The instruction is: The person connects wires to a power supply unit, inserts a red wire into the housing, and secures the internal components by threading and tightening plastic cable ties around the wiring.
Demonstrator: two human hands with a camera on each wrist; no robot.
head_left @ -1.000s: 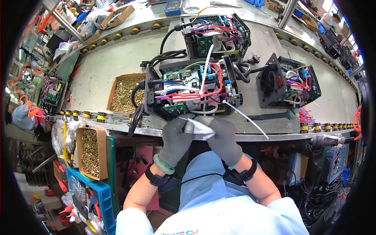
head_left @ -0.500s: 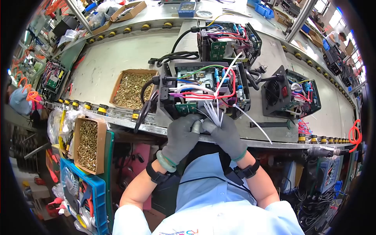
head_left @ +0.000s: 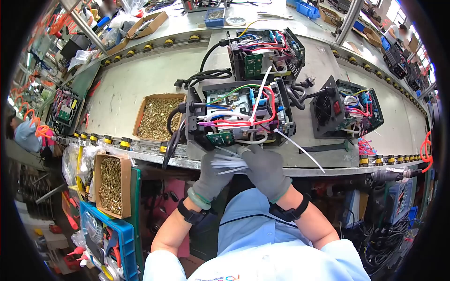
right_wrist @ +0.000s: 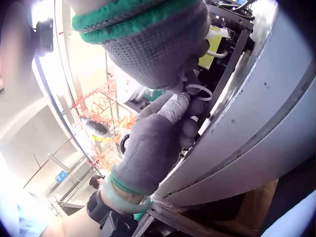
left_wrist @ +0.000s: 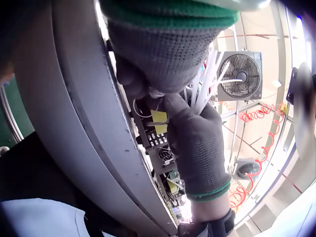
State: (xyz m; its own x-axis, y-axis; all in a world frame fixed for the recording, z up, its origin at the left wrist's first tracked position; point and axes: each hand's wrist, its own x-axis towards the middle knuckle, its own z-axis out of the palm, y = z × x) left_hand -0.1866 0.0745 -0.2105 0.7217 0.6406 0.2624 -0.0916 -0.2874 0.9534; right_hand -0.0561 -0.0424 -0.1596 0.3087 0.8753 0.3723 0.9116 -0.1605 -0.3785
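Several white cable ties (head_left: 227, 163) stick out as a bundle between my two gloved hands and point left in the head view. My right hand (head_left: 266, 171) pinches them at their right end, fingers curled. Under and beside the bundle, my left hand (head_left: 212, 177) holds on with bent fingers, the thumb wrapped in pale tape (right_wrist: 175, 107). A thin tie loop (right_wrist: 201, 90) shows near the fingertips in the right wrist view. Just beyond the hands stands an open black electronics unit (head_left: 234, 112) full of wires, with one upright tie (head_left: 260, 98) and another loose tie (head_left: 302, 150) on it.
Behind stands a second wired unit (head_left: 267, 54), and at right a third with a fan (head_left: 323, 107). A cardboard box of brass-coloured fasteners (head_left: 159, 114) lies at left; another such box (head_left: 112, 185) is below the table edge. A black strap-like piece (head_left: 323, 146) lies at the front right.
The tie bundle has swung from pointing up to pointing left across the left hand. The hands have stayed together by the table edge. The head view has shifted slightly.
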